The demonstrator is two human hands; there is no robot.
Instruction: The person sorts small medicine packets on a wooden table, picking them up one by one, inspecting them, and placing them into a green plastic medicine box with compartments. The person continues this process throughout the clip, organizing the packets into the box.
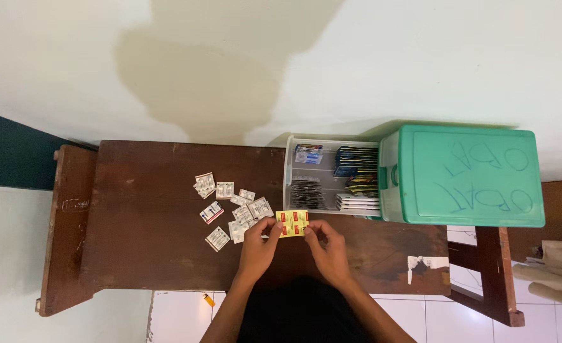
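Near the front edge of the dark wooden counter [135,254], both hands hold one small yellow blister strip [292,223] just above the wood. The strip is a short rectangle, yellow with red patches set in a grid — its print is too small to make out. The left hand [259,244] pinches its left end between thumb and fingertips; the right hand [328,244] pinches the right end the same way, so both are closed narrowly on the strip.

Just left of the strip lies a loose scatter of small white sachets and strips [230,206], some with red or dark markings, flat on the counter and partly overlapping — the nearest ones touch or almost touch the left hand's fingers.

Behind the strip stands a green plastic box [465,174] with a pulled-out clear drawer [289,171], which holds sorted packets in dark, blue and yellow tones. Below the counter, an orange lighter [208,300] lies on the white tiled floor [179,317].
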